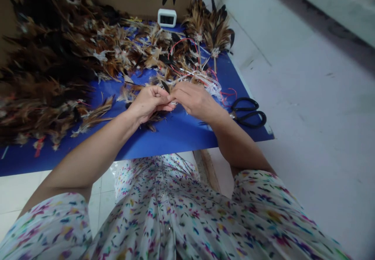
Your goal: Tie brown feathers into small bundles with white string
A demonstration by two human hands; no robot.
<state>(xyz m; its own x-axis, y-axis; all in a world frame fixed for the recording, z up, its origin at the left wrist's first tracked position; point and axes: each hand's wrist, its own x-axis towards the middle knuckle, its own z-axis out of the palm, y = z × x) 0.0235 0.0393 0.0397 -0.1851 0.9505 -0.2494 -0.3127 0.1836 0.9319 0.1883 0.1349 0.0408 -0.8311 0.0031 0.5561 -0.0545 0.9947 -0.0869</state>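
Observation:
My left hand and my right hand meet above the blue tabletop, fingertips pinched together. Between the left fingers is the pale quill end of a feather bunch, whose brown tips show below that hand. The right fingertips press at the same quill ends; whatever fine piece they pinch is hidden. Just beyond the right hand lies a tangle of white ribbon with red string. Black-handled scissors rest by the right forearm, their blades partly covered by it.
Brown and black feathers are heaped over the left and back of the table. Two bundled feather sticks lie at the back right. A small white digital clock stands before a cardboard box. A pale wall borders the right side.

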